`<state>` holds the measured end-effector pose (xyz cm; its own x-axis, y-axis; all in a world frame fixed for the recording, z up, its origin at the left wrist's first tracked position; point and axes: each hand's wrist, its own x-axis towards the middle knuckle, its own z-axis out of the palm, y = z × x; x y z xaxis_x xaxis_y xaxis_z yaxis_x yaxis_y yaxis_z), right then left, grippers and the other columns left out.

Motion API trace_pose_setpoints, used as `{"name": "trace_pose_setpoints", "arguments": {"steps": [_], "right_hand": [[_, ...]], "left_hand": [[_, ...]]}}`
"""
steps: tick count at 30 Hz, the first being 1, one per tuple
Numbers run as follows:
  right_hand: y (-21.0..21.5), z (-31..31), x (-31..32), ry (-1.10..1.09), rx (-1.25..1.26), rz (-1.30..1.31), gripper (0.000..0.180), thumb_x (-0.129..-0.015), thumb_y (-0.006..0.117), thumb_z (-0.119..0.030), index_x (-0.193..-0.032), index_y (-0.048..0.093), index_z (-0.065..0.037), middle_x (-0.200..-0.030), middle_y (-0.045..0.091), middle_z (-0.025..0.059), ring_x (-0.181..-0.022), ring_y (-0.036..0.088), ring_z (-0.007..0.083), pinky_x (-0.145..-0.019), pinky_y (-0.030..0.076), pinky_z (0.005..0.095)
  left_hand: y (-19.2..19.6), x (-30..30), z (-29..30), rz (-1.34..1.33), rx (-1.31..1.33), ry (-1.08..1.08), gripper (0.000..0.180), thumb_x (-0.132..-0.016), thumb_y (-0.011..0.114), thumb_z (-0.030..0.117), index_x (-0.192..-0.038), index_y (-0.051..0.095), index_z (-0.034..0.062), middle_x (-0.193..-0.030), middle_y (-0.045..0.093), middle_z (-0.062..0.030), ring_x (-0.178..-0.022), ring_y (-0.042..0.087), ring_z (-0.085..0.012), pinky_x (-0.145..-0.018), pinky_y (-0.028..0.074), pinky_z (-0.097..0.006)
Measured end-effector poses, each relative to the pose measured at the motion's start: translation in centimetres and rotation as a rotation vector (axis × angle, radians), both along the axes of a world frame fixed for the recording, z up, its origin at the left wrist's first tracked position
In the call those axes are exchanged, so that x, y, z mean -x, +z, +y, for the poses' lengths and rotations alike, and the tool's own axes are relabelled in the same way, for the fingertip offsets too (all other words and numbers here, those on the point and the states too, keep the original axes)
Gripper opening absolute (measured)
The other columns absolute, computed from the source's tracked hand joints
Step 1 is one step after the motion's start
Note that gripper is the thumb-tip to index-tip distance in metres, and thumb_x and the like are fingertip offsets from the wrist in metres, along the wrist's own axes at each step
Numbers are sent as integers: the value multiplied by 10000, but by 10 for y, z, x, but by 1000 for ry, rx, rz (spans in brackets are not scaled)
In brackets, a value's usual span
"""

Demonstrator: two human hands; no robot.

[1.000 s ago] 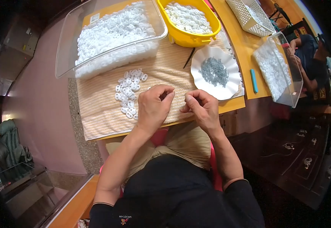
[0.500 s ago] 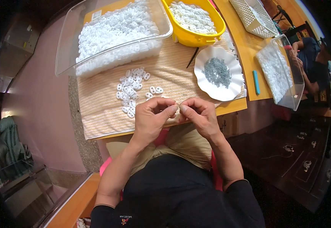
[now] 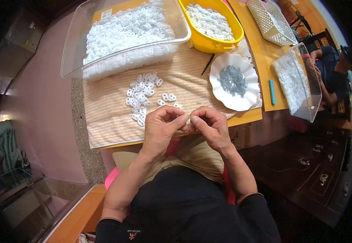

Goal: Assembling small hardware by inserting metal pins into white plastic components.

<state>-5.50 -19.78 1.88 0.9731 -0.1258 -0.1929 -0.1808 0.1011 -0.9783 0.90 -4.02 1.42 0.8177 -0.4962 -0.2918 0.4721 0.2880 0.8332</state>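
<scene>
My left hand [image 3: 160, 130] and my right hand [image 3: 213, 130] meet fingertip to fingertip over the near edge of the cloth-covered table. Both are closed in a pinch; whatever sits between the fingers is too small and too covered to make out. Just beyond my left hand lies a loose pile of small white oval plastic pieces with two holes [image 3: 140, 92]. A few single white pieces [image 3: 168, 97] rest right of that pile, partly hidden by my fingers. To the right stands a white scalloped plate [image 3: 252, 90] bearing many tiny grey slivers [image 3: 233, 80].
A large clear bin [image 3: 73, 54] full of white pieces fills the back left. Beside it are a yellow basin [image 3: 212, 46] of off-white pieces and a thin dark stick [image 3: 207, 65]. Rightward are a teal bar [image 3: 272, 92], a clear box [image 3: 314, 107], a white basket [image 3: 269, 22] and another person [image 3: 331, 71].
The whole scene has shifted slightly within the picture as the view turned. Both hands stay pinched together at the table edge, with only small finger movement.
</scene>
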Motion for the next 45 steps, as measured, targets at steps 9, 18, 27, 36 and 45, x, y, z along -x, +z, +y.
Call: {"name": "trace_pose_setpoints", "arguments": {"steps": [9, 18, 27, 36, 45], "right_hand": [[-4, 3, -7, -140, 153, -41, 101, -895, 601, -89, -915, 619, 9, -745, 593, -1, -649, 532, 48, -589, 437, 207], [-9, 1, -18, -183, 653, -252, 135, -889, 609, -36, -1006, 636, 26, -775, 585, 19, -597, 468, 42, -533, 377, 188], [-7, 12, -5, 43, 339, -349, 196, -858, 605, 58, -1051, 619, 25, -980, 591, 106, -648, 566, 72, -519, 449, 176], [-7, 15, -3, -33, 288, -283, 122, -830, 638, 34, -951, 628, 34, -901, 621, 108, -718, 601, 128, -603, 476, 221], [-11, 16, -2, -82, 23, -111, 119, -922, 566, -32, -982, 611, 60, -909, 608, 93, -675, 609, 106, -566, 506, 211]], "left_hand": [[-7, -1, 4, 93, 28, 61, 113, -834, 694, 49, -899, 625, -13, -779, 643, -50, -642, 613, -90, -613, 535, -218], [-9, 2, 10, 143, 48, 93, 115, -827, 701, 52, -899, 631, -3, -784, 640, -44, -633, 608, -88, -607, 534, -213], [-4, 6, 10, 238, 132, 64, 110, -843, 686, 60, -922, 632, 5, -801, 649, -41, -659, 629, -87, -621, 553, -199], [-7, 7, 9, 269, 142, 52, 125, -847, 685, 72, -938, 632, 5, -806, 652, -43, -654, 630, -92, -614, 546, -205], [-4, 8, 11, 371, 242, 56, 206, -878, 638, 53, -1066, 604, -24, -895, 661, -81, -763, 646, -131, -718, 554, -249]]}}
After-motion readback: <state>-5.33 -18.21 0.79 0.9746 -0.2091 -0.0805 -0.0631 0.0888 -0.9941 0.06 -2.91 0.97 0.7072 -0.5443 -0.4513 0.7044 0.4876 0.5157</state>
